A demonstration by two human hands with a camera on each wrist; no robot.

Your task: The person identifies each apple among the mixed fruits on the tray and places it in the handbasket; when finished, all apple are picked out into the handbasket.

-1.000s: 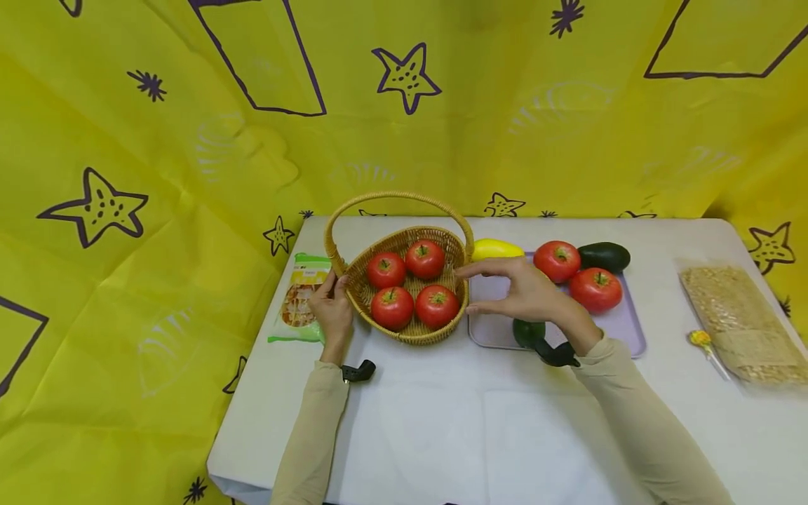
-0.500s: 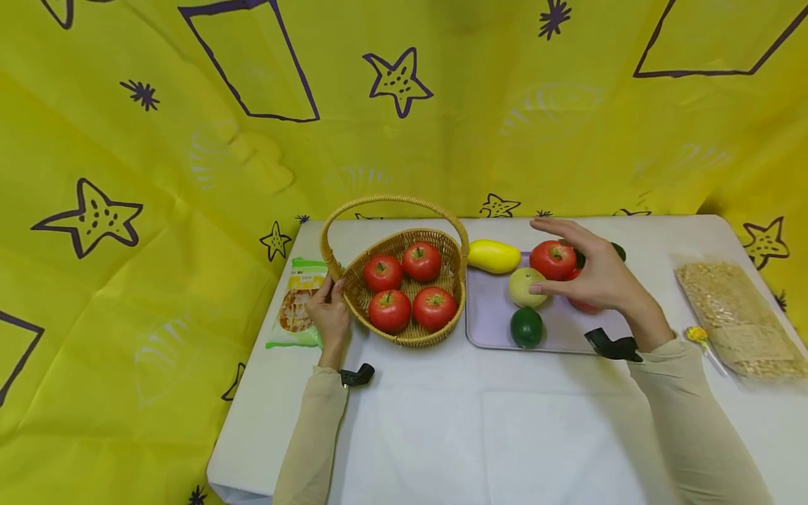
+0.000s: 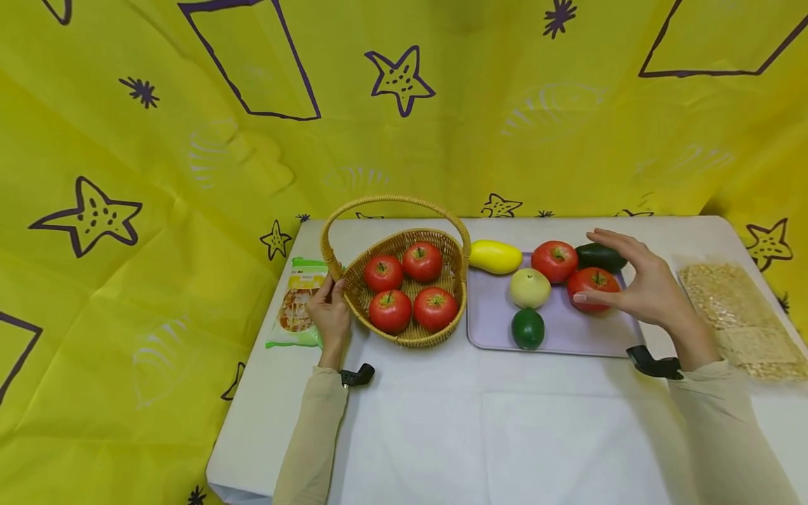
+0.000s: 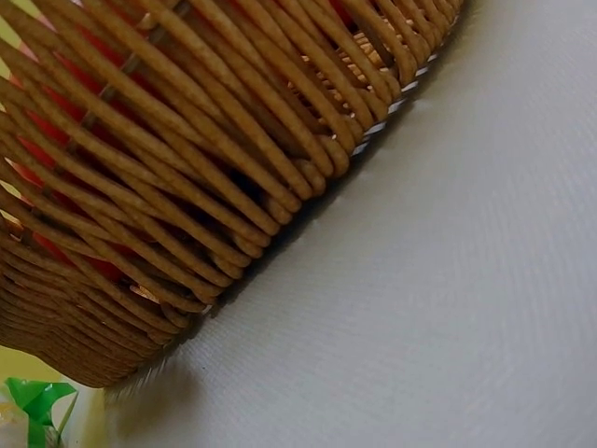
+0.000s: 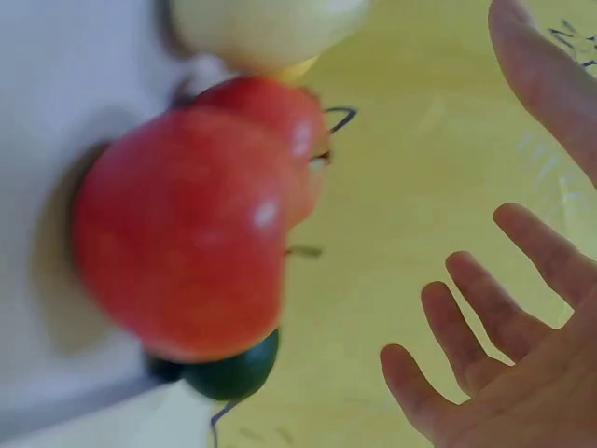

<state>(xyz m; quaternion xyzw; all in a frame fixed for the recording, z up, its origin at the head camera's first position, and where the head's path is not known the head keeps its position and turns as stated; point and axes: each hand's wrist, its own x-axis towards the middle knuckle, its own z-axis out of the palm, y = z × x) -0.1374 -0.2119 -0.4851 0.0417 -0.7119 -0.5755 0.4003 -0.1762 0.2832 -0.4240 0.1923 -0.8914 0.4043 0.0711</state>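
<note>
A green-edged packet (image 3: pixel 297 308) lies beside your left hand (image 3: pixel 330 319), which grips the wicker basket (image 3: pixel 413 342) at its left edge, by the handle's foot; four red apples (image 3: pixel 389 311) sit inside. Right of it on the table (image 3: pixel 416 428) is the lilac tray (image 3: pixel 488 308). Your right hand (image 3: pixel 656 291), empty with fingers spread, hovers near the tray's front red apple (image 3: pixel 593 279), not touching it. A clear bag (image 3: pixel 738 319) lies at far right.

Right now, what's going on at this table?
A person's left hand holds a wicker basket near the base of its handle; four red apples lie inside. The right hand, fingers spread and holding nothing, is near but apart from the nearer red apple on the lilac tray. Also on the tray: another red apple, a pale round fruit and a dark green one.
</note>
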